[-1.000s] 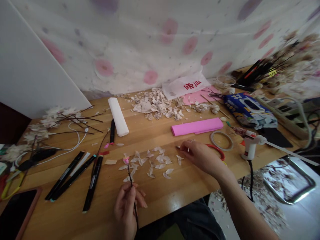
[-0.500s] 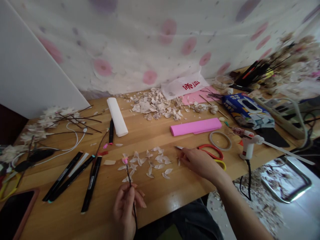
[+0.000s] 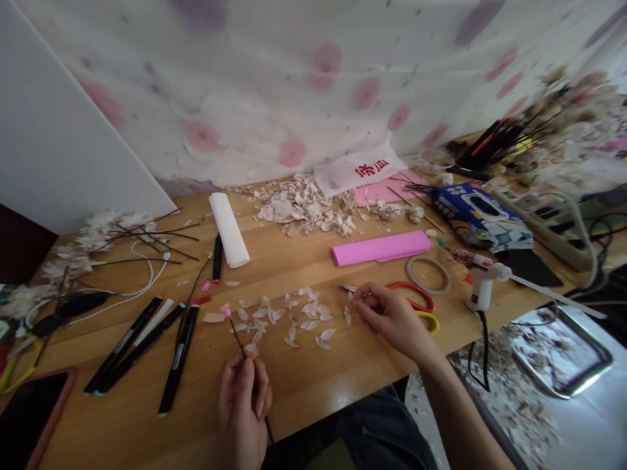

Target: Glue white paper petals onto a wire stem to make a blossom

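Low at the table's front edge, my left hand [image 3: 245,398] is closed round a thin dark stem [image 3: 238,341] with a small pink bud [image 3: 226,310] on its upper end. The stem tilts up to the left, and its lower end shows below the hand. To the right, my right hand [image 3: 386,316] is pinched at a pale, translucent petal [image 3: 348,311]. Between the hands lie several loose pale petals [image 3: 309,310]. Scissors [image 3: 414,294] with red and yellow handles lie partly hidden under my right hand.
Pink folded paper [image 3: 381,248], a tape roll [image 3: 428,274] and a white glue gun [image 3: 481,288] lie to the right. Black markers [image 3: 179,362] and a phone [image 3: 34,418] are on the left. Behind are a white folded paper [image 3: 229,230] and a heap of dried petals [image 3: 304,205].
My left hand has tipped the stem, so the pink bud has moved left and clear of the loose petals. My right hand has shifted slightly, and more of the petal at its fingertips shows.
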Tool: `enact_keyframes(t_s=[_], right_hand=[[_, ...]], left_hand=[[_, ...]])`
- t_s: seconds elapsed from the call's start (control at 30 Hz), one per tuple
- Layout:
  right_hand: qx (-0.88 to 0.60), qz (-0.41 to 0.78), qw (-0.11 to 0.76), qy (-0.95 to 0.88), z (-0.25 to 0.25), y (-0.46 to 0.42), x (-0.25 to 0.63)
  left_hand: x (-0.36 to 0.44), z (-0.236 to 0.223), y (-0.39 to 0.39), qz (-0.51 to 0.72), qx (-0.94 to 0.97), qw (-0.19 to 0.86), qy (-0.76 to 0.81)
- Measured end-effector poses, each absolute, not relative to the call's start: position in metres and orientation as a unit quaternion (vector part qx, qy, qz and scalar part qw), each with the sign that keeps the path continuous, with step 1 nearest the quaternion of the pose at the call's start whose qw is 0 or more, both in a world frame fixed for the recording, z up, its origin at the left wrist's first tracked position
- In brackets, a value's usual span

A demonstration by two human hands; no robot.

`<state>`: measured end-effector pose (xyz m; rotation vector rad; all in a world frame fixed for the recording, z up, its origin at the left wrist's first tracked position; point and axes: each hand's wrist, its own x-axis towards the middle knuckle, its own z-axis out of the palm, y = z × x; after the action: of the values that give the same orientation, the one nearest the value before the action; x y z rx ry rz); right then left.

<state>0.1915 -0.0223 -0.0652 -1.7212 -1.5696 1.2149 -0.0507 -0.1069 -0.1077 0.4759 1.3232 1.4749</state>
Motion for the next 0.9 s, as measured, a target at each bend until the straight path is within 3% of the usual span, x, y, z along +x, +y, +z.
enact_keyframes(t_s=[0.17,0.37,0.53,0.9], right_hand=[[-0.554,0.610,0.310,-0.474,-0.081,-0.051,0.149],[-0.483,0.691,0.336,-0.420,-0.081,-0.075,0.125],[-0.456,0.671,0.366,-0.457,-0.071,-0.088,0.127],[-0.497,0.559,0.286,-0.599,-0.066,-0.099,0.136]], left_hand=[[-0.017,-0.073,-0.097,0.591,0.194,0.570,0.536],[0.001,-0.061,-0.089,0.582,0.223,0.565,0.540],[-0.016,-0.069,-0.098,0.545,0.216,0.591,0.554],[-0.038,-0.059,-0.107,0.446,0.288,0.630,0.567]])
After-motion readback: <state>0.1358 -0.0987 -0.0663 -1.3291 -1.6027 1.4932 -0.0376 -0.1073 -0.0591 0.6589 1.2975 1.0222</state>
